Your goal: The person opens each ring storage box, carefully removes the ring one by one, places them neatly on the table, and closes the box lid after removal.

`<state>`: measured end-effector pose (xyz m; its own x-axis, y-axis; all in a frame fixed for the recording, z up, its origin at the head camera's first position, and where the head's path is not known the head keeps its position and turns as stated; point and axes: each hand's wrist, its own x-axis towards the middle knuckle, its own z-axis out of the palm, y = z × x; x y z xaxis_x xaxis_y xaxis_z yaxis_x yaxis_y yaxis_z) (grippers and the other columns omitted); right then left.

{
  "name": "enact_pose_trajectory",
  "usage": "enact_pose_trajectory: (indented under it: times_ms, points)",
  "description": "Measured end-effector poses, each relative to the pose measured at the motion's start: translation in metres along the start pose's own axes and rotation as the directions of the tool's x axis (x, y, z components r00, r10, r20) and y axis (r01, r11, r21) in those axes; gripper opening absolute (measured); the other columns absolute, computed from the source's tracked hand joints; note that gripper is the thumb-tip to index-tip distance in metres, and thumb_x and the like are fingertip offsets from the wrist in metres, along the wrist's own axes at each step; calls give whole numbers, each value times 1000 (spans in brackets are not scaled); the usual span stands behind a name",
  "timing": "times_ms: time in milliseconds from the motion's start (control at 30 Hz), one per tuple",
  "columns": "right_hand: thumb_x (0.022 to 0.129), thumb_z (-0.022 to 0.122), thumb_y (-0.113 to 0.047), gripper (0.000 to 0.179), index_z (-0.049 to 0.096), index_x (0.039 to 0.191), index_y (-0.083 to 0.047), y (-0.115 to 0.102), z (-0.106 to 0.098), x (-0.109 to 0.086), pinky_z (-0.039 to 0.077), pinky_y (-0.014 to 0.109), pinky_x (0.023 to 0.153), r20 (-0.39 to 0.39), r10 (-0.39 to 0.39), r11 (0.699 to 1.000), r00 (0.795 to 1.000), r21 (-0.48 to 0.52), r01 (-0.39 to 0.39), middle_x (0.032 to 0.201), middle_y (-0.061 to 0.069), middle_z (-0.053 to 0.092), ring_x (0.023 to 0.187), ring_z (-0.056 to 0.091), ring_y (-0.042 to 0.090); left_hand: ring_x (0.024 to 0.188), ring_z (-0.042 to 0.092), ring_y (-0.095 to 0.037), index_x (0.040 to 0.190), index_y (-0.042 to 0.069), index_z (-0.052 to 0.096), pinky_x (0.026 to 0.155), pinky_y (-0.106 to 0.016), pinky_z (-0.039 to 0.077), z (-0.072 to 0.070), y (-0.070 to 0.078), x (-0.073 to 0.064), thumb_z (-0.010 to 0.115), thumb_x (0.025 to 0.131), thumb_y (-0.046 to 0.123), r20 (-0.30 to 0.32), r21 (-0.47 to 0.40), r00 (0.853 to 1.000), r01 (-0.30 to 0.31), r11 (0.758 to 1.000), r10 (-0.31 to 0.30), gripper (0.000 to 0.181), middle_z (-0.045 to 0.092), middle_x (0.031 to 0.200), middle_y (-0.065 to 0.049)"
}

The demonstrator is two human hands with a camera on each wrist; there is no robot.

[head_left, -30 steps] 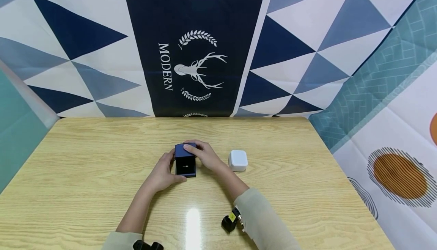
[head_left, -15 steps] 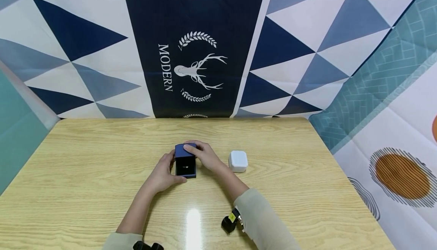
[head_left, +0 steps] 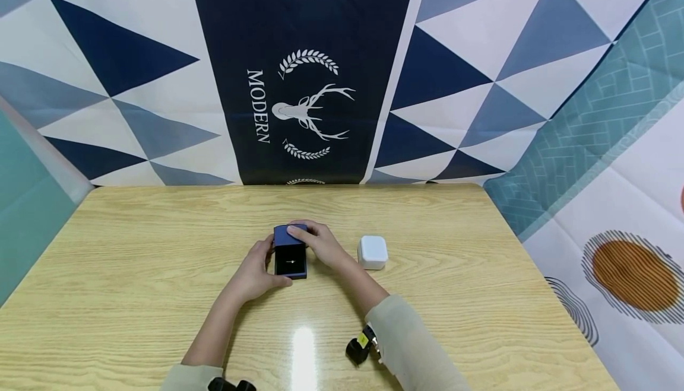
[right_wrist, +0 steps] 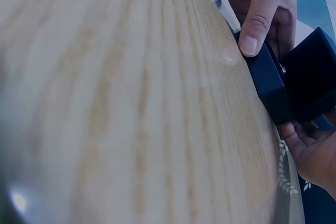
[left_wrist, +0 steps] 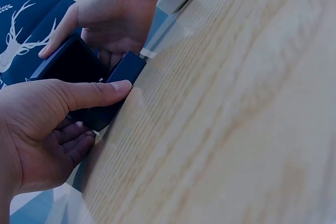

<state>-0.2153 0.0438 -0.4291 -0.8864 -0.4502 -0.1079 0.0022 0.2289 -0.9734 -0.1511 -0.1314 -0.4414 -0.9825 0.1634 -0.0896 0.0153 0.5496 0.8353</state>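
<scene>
A dark blue ring box (head_left: 283, 235) sits on the wooden table with its lid raised. Inside its black lining a small ring (head_left: 291, 261) shows, a glint also visible in the right wrist view. My left hand (head_left: 253, 275) grips the base from the left, thumb along the front edge of the box (left_wrist: 131, 68) in the left wrist view. My right hand (head_left: 323, 244) holds the raised lid, thumb on its outer back. In the right wrist view the right hand's (right_wrist: 317, 158) fingers curl beside the box; some fingertips of both hands are hidden behind it.
A white rounded cube-shaped box (head_left: 373, 252) stands right of the ring box, close to the right forearm. The wooden table (head_left: 454, 308) meets a patterned cloth backdrop (head_left: 310, 70) at its far edge. Black wrist devices (head_left: 359, 348) sit near both sleeves.
</scene>
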Motion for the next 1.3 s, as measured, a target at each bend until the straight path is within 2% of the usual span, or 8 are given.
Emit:
enact_pose_trajectory:
  times_ms: [567, 833, 1300]
  points:
    - [94, 53, -38, 42, 58, 127, -13, 0, 0, 2, 47, 28, 84, -4, 8, 1000, 1000, 0, -8, 115, 11, 62, 92, 56, 11, 126, 43, -39, 147, -2, 21, 103, -50, 40, 0, 1, 0, 84, 68, 18, 8, -1, 1000, 8, 1000, -8, 103, 43, 131, -21]
    - [92, 55, -39, 41, 60, 124, -13, -1, 1, 2, 47, 24, 78, -22, 13, 1000, 1000, 5, -12, 109, 9, 64, 89, 56, 11, 123, 45, -38, 146, -3, 22, 101, -50, 41, -1, 2, 0, 84, 68, 19, 3, 12, 1000, 8, 1000, -8, 103, 45, 129, -21]
    - [92, 55, -39, 42, 62, 121, -10, -1, 1, 3, 46, 25, 76, -41, 1, 1000, 999, -5, -2, 102, 7, 64, 85, 55, 11, 122, 45, -37, 147, -1, 22, 102, -49, 41, 0, 2, 0, 84, 68, 18, 2, 11, 1000, 15, 1000, -15, 102, 45, 129, -20]
